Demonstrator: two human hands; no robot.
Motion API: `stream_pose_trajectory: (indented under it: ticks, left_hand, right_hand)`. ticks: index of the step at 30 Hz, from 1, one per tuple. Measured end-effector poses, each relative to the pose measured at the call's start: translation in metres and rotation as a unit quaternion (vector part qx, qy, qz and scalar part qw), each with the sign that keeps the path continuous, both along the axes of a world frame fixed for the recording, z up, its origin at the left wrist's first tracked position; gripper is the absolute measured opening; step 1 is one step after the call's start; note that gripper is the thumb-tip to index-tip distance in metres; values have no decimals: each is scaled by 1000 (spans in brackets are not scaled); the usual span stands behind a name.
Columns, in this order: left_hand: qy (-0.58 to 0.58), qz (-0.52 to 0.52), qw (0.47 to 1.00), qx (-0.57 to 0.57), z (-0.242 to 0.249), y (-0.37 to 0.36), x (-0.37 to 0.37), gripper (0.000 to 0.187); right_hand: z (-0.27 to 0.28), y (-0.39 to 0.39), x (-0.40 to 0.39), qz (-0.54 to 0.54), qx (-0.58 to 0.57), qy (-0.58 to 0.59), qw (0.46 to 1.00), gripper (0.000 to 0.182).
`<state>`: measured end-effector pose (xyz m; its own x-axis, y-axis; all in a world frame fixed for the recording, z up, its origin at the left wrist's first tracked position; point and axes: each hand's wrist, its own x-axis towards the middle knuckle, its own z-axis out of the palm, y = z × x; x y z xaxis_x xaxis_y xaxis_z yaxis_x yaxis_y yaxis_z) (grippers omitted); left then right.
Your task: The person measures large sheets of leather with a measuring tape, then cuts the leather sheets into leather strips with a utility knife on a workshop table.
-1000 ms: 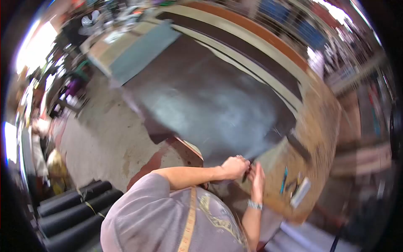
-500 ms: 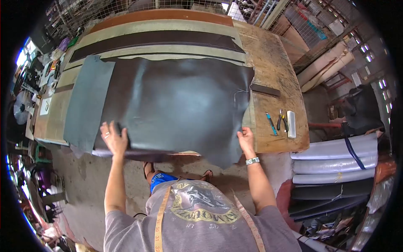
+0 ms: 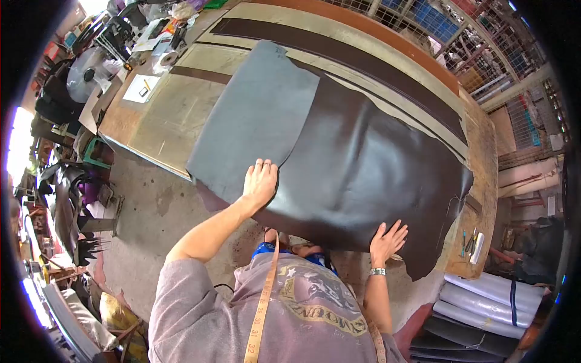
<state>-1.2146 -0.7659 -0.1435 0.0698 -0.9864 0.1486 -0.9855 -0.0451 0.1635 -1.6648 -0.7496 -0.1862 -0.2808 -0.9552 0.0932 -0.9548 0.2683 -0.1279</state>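
Note:
A large dark brown leather hide (image 3: 387, 163) lies smooth side up across the work table, its near edge hanging over the front. At its left end a flap is turned over, showing the grey-blue underside (image 3: 254, 109). My left hand (image 3: 261, 183) rests palm down by the lower edge of that flap, fingers stretched forward over the leather. Flat on the hide near its front edge, my right hand (image 3: 387, 242) has its fingers apart. Neither hand visibly grips anything. A tape measure (image 3: 261, 308) hangs around my neck.
Long dark leather strips (image 3: 351, 66) lie along the back of the table (image 3: 163, 127). At the right end are a cutter (image 3: 463, 243), pliers (image 3: 470, 244) and a white block (image 3: 477, 248). Wrapped rolls (image 3: 484, 305) are stacked at lower right. A wire mesh partition (image 3: 423, 30) stands behind.
The view has swung left. My left hand has moved to the edge of the turned-over flap. My right hand has shifted from the hide's right edge to flat on its front part.

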Motion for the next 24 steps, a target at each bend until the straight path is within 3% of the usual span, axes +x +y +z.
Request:
stream_pose_trajectory:
  ticks: [1, 3, 4, 6, 8, 9, 11, 15, 17, 19, 21, 22, 24]
  left_hand:
    - [23, 11, 999, 28, 14, -12, 11, 13]
    - [111, 181, 977, 19, 60, -15, 60, 18]
    - [49, 188, 980, -51, 55, -12, 115, 17]
    - [124, 287, 938, -148, 120, 9, 204, 26]
    - [153, 334, 925, -93, 147, 38, 303, 31]
    - [201, 346, 908, -127, 141, 51, 349, 32]
    - [96, 398, 906, -110, 111, 71, 440, 33]
    - [292, 485, 812, -142, 42, 97, 495, 37]
    - [206, 512, 833, -39, 6, 105, 497, 48]
    - [185, 528, 828, -51, -16, 111, 469, 67]
    - [293, 549, 776, -96, -41, 119, 451, 81]
    - [312, 554, 761, -125, -51, 126, 446, 83]
    - [450, 561, 672, -177, -53, 132, 413, 76]
  right_hand:
    - [3, -3, 4, -9, 4, -2, 1000, 70]
    - [11, -13, 1, -14, 13, 13, 1000, 69]
    - [12, -13, 1, -14, 17, 23, 999, 69]
    - [4, -11, 4, -15, 1, 39, 999, 68]
    - [-6, -11, 1, -12, -21, 51, 998, 68]
    - [-6, -11, 0, -11, -28, 47, 998, 68]
    - [-1, -13, -1, -22, 15, 36, 999, 70]
    - [1, -14, -6, -8, 26, 20, 999, 70]
    - [8, -15, -10, 6, 39, 7, 999, 70]
    - [21, -16, -14, 13, 61, -38, 997, 72]
    - [26, -12, -23, 17, 67, -64, 996, 73]
    - [23, -6, -27, -39, 55, -50, 996, 79]
    - [15, 6, -37, -150, 30, -23, 988, 91]
